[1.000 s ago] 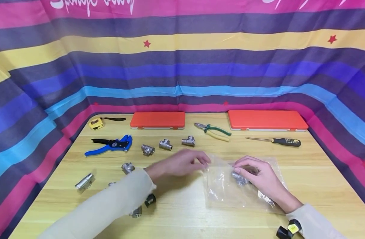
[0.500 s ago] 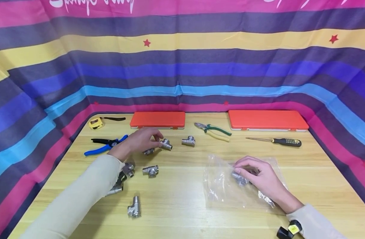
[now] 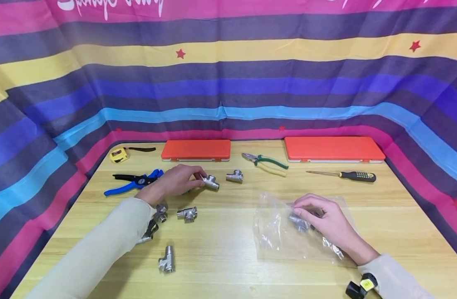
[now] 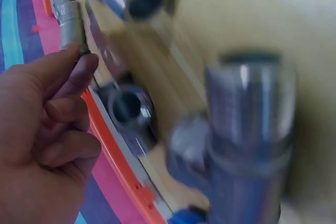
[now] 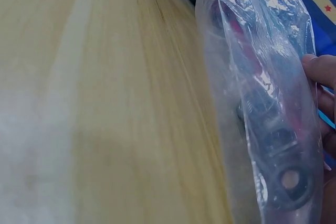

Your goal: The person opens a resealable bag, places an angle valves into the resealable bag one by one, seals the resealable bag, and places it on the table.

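With the thumb and fingers of my left hand (image 3: 180, 181) I pinch one end of a metal tee pipe fitting (image 3: 212, 182) at the back of the table. The left wrist view shows that fitting (image 4: 71, 22) at the fingertips. My right hand (image 3: 323, 214) grips the upper edge of a clear plastic bag (image 3: 275, 232) lying on the right side. Inside the bag, metal fittings (image 5: 278, 140) show through the film in the right wrist view; how many is unclear. Another tee fitting (image 3: 234, 176) lies just right of the pinched one.
Loose tee fittings (image 3: 187, 214) lie left of centre, one (image 3: 167, 261) nearer the front; my left sleeve partly covers others. Along the back are a tape measure (image 3: 119, 155), blue wire strippers (image 3: 127, 187), two red cases (image 3: 196, 149), pliers (image 3: 266, 162) and a screwdriver (image 3: 357, 177).
My left hand has left the bag's edge, reached to the back left and pinched a tee fitting, which has shifted slightly right. My right hand stays on the bag.
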The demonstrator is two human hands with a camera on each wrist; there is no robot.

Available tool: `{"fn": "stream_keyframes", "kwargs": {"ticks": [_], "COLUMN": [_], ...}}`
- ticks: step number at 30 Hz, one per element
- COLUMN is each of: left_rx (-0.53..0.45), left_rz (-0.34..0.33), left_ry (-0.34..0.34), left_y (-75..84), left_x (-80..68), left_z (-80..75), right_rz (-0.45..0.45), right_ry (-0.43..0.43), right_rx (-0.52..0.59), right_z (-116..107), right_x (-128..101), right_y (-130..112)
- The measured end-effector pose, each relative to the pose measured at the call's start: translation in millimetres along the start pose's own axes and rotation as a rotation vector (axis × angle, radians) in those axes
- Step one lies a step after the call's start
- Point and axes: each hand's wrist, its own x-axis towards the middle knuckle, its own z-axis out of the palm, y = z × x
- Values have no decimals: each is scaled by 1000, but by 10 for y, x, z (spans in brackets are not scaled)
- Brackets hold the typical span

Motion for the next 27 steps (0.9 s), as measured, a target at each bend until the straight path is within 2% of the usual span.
{"fn": "stream_keyframes", "kwargs": {"ticks": [3, 8, 11, 15, 17, 21, 24, 27], "left_rx": [-82, -222, -254, -227, -195, -130, -125, -134], "left_rz": [25, 87, 167, 270, 301, 291, 283, 330], "left_ry": [-10, -74, -116, -158, -168, -150, -129, -143], "left_y": [155, 575, 829, 1091, 1188, 1335, 1435, 1514], "left_x": [-17, -41, -26, 62, 110, 189, 224, 231], "left_z": [71, 257, 406, 632, 728, 888, 973, 1009], "right_rz": [8, 17, 15, -1, -14, -22, -14, -4], "right_ry": [-7, -16, -13, 0, 4, 1, 4, 11], "right_rx": [-6, -11, -16, -23, -22, -26, -34, -40], "right_z": [-9, -8, -6, 2, 9, 17, 11, 3], "right_x": [4, 2, 1, 2, 5, 10, 8, 4], "right_y": [-10, -9, -14, -34, -45, -62, -69, -72]}}
